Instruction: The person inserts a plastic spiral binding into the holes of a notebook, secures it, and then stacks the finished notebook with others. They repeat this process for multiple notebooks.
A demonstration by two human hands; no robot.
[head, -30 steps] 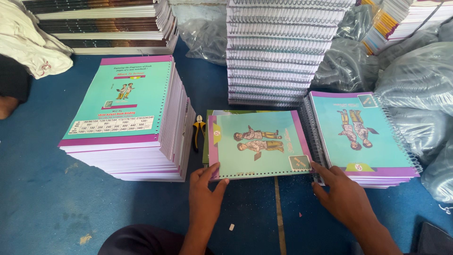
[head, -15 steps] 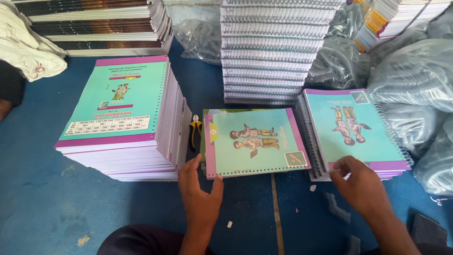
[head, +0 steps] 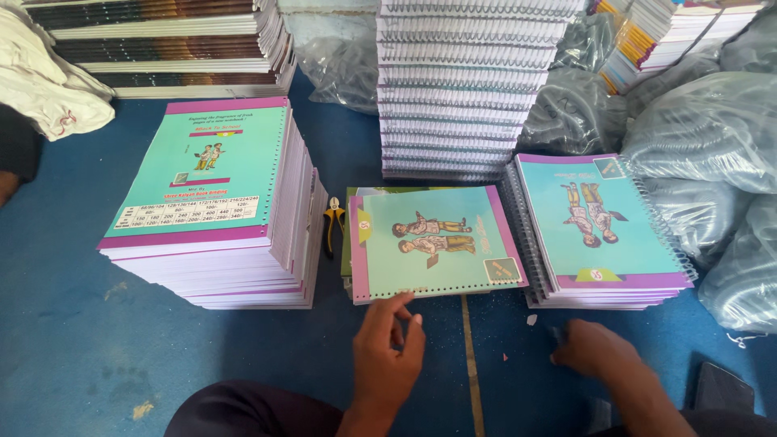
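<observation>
A small pile of teal notebooks with purple edges (head: 437, 243) lies on the blue floor in front of me. My left hand (head: 388, 352) rests just below its near edge, fingers loosely spread, fingertips close to the punched edge. My right hand (head: 595, 348) is on the floor below the spiral-bound stack (head: 599, 222) at the right, fingers curled, holding nothing that I can see. A tall stack of unbound teal notebooks (head: 210, 202) stands at the left.
Yellow-handled pliers (head: 333, 222) lie between the left stack and the middle pile. A tall tower of spiral-bound books (head: 469, 81) stands behind. Plastic-wrapped bundles (head: 704, 129) fill the right side. White cloth (head: 44, 81) lies far left.
My right hand has drawn back from the edge of the right stack down onto the floor. My left hand has slipped off the middle pile's near edge toward me.
</observation>
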